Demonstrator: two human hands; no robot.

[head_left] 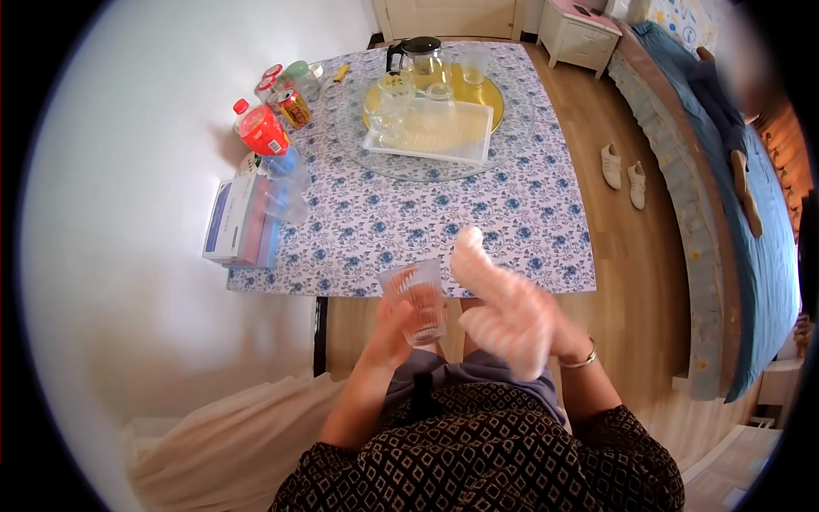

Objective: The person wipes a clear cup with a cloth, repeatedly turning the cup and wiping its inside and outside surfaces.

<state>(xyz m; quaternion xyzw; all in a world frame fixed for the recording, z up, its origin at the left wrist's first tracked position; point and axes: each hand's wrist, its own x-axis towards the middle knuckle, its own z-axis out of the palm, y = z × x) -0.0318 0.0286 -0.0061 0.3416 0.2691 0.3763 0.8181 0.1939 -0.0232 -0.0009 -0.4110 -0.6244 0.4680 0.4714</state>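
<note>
A clear ribbed drinking glass is in my left hand, whose fingers are wrapped round it. The glass is tilted a little, just off the table's near edge, and fingers show through its wall. My right hand grips a pale pink and white cloth, which is smeared by motion and hides most of the fingers. One end of the cloth sticks up over the table edge, to the right of the glass and apart from it.
On the flowered table a white tray and a lidded glass pitcher stand on a round glass turntable. Bottles, a can and a tissue box line the left side. A person lies on the bed at right.
</note>
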